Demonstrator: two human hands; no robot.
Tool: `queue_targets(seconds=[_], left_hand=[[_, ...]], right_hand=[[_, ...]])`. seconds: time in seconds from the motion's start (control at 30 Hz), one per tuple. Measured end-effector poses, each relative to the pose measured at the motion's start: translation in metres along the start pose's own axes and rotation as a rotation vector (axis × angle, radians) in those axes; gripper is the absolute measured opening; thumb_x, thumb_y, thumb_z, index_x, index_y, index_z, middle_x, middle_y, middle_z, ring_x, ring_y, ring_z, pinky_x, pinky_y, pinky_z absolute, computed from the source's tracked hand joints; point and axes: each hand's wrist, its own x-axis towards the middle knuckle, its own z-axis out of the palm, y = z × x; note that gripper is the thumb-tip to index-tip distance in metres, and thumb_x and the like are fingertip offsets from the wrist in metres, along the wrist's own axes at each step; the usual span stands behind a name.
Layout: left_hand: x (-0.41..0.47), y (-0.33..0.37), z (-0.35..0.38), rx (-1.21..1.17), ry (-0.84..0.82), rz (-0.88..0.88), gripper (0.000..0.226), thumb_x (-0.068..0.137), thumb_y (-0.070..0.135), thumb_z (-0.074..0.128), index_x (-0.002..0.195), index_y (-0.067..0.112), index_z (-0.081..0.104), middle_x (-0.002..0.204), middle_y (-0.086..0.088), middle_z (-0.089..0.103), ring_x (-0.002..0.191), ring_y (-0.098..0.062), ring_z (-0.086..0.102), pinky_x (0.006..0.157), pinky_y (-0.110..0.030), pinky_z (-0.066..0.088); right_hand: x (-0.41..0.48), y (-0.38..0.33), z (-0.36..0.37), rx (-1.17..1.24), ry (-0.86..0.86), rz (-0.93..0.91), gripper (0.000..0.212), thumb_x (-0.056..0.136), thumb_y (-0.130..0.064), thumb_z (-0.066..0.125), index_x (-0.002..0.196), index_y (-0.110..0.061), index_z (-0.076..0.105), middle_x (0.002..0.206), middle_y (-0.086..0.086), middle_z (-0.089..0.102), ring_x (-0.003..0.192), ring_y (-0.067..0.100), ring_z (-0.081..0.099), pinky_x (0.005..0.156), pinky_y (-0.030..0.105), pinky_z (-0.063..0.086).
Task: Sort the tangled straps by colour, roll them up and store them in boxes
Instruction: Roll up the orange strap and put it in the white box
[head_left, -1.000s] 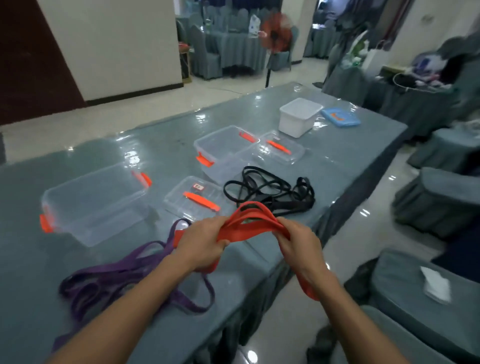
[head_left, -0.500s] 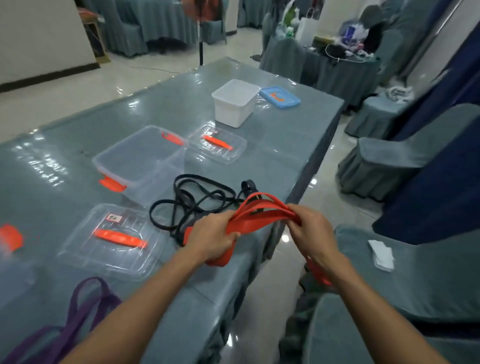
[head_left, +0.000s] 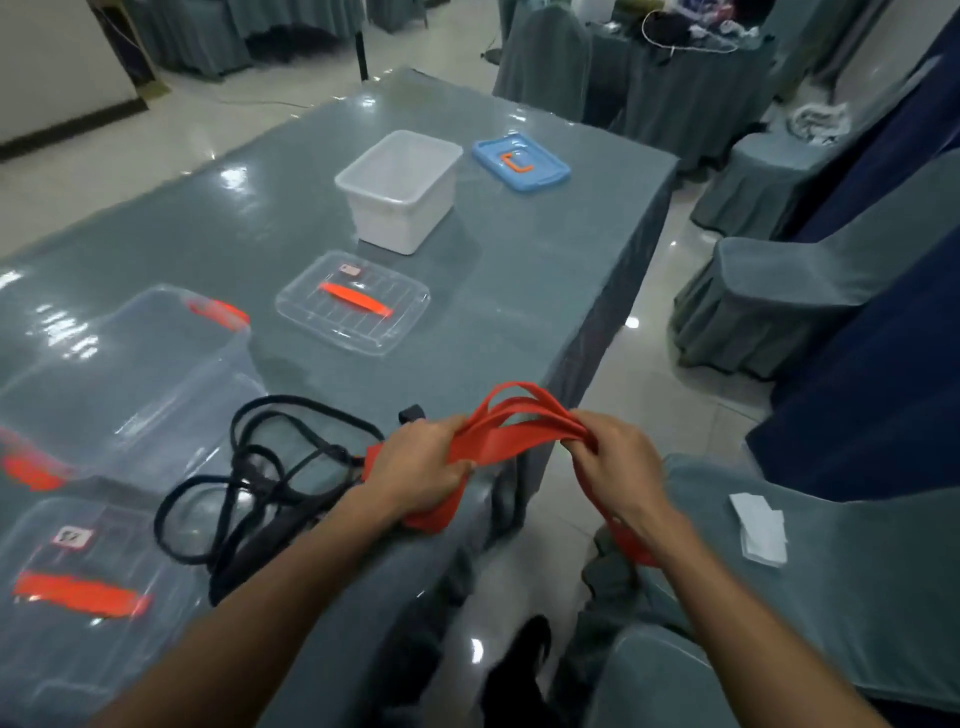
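Observation:
An orange strap (head_left: 514, 434), folded into several loops, is stretched between my hands just past the table's near right edge. My left hand (head_left: 423, 467) grips one end of the bundle and my right hand (head_left: 618, 467) pinches the other; a loose end hangs below my right wrist. A tangled black strap (head_left: 260, 483) lies on the table to the left of my left hand. A clear box (head_left: 119, 374) with orange clips stands at the left. A white box (head_left: 402, 192) stands open further back.
A clear lid (head_left: 356, 304) with an orange handle lies mid-table, another clear lid (head_left: 78, 587) at the near left, and a blue lid (head_left: 519, 163) at the back right. Covered chairs (head_left: 810, 291) stand right of the table (head_left: 545, 275); a folded white paper (head_left: 758, 527) lies on the nearest seat.
The view has swung right and down, so the purple strap and the leftmost box have left the frame. Both hands have kept their grip on the orange strap.

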Motion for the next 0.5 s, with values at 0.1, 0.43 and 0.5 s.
queue_targets(seconds=[0.1,0.43,0.5], left_hand=[[0.064,0.034,0.006,0.016,-0.030,0.027,0.052,0.081,0.049,0.065,0.130,0.034,0.055,0.114,-0.003,0.073,0.106,-0.033,0.066,0.085,-0.040,0.053],[0.199,0.096,0.030,0.020,0.042,0.057,0.039,0.074,0.045,0.070,0.108,0.030,0.057,0.092,-0.004,0.073,0.089,-0.035,0.068,0.064,-0.033,0.043],[0.221,0.098,0.031,-0.007,0.065,0.041,0.042,0.072,0.046,0.070,0.110,0.031,0.058,0.090,-0.003,0.074,0.086,-0.034,0.069,0.063,-0.031,0.040]], right_hand=[[0.037,0.050,-0.018,0.026,0.005,0.028,0.029,0.091,-0.035,0.060,0.119,-0.036,0.060,0.099,-0.005,0.071,0.090,0.022,0.066,0.071,0.038,0.054],[0.138,0.150,-0.067,0.070,-0.004,0.089,0.011,0.096,-0.036,0.058,0.106,-0.035,0.063,0.083,-0.012,0.066,0.072,0.011,0.060,0.065,0.035,0.054],[0.159,0.162,-0.069,0.071,-0.007,0.086,0.013,0.097,-0.038,0.057,0.108,-0.035,0.064,0.086,-0.012,0.067,0.073,0.011,0.061,0.065,0.033,0.054]])
